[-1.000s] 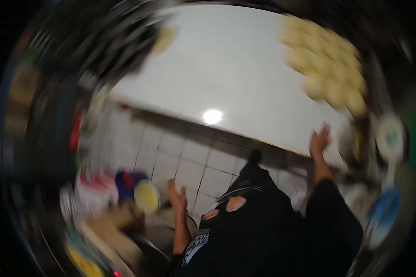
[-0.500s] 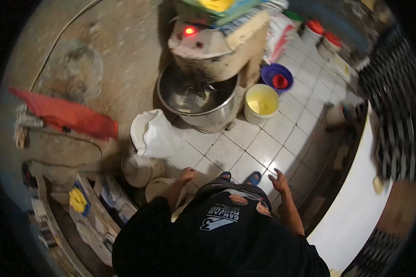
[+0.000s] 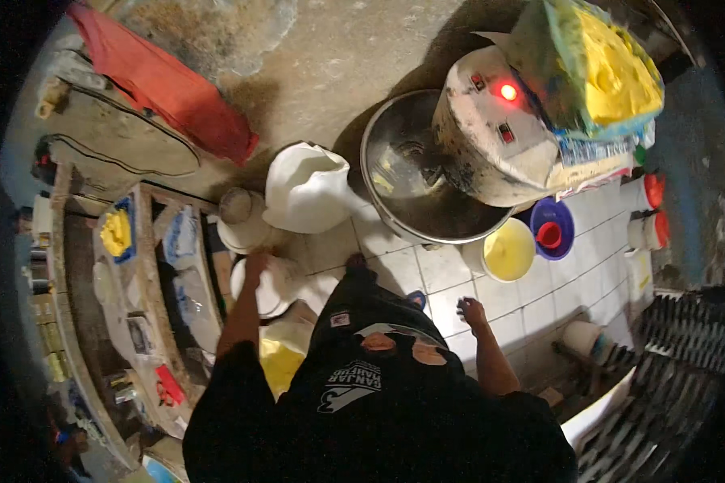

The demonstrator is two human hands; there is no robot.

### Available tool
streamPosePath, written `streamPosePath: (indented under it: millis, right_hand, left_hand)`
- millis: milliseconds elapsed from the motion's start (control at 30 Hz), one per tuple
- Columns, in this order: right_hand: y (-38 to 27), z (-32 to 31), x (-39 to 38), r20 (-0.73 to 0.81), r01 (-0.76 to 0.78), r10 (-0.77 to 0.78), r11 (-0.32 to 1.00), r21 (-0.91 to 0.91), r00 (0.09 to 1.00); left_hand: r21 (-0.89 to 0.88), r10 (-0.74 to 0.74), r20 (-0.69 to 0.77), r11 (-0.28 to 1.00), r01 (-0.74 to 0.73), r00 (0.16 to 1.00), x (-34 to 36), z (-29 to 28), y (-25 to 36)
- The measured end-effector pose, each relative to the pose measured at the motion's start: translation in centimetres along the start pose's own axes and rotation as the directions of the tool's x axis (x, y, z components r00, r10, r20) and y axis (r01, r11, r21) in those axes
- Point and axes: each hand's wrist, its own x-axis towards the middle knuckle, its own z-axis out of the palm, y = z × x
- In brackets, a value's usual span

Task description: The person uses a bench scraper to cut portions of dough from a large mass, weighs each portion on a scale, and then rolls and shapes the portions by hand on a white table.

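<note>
My left hand (image 3: 254, 267) hangs over the white lidded buckets (image 3: 266, 291) on my left; its fingers are too blurred to make out. Over the tiled floor on my right, my right hand (image 3: 471, 311) is open with slightly bent fingers and holds nothing. Ahead stands a large mixing machine with a steel bowl (image 3: 395, 211) and a lit red lamp on its head (image 3: 491, 121). Pale smears show inside the bowl. Beside the bowl sits an open white sack (image 3: 308, 189), nearest to my left hand.
A yellow-filled bucket (image 3: 509, 249) and a purple tub (image 3: 568, 233) holding a red cup stand right of the mixer. An open bag of yellow paste (image 3: 616, 76) rests on top of it. Left is a cluttered wooden shelf (image 3: 145, 282); a red cloth (image 3: 169, 88) hangs beyond.
My view has turned left, so the mixer and tubs sit further right in the picture. My left hand has moved over the white buckets; my right arm stays low at my side.
</note>
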Motion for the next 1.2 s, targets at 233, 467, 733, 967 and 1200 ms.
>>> streamPosePath:
  millis: [233,467,733,967,1200]
  right_hand:
    - [-12.4,1.7,3.6,-0.033,0.081,-0.075,0.970,0.229,0.997]
    - [-16.5,6.7,-3.7,0.030,0.107,-0.103,0.934,-0.341,0.994]
    - [-13.4,3.8,-0.6,0.104,-0.019,0.063,0.925,-0.379,0.993]
    - [-13.1,2.2,4.5,0.163,0.035,-0.019,0.995,-0.096,0.986]
    - [-10.9,3.2,7.7,0.450,0.469,-0.237,0.711,-0.523,0.861]
  left_hand:
    - [0.167,-0.090,-0.010,0.982,0.090,0.996,17.8,0.7,7.7]
    - [0.726,-0.060,0.652,-0.238,-0.645,0.756,22.7,7.7,-9.4]
    - [0.748,0.651,0.663,-0.602,-0.281,0.370,15.7,7.7,-7.7]
    - [0.943,0.600,0.315,-0.112,-0.314,0.735,10.2,19.8,-12.9]
    - [-0.096,-0.344,0.063,0.932,0.349,0.937,-2.8,32.2,-9.3]
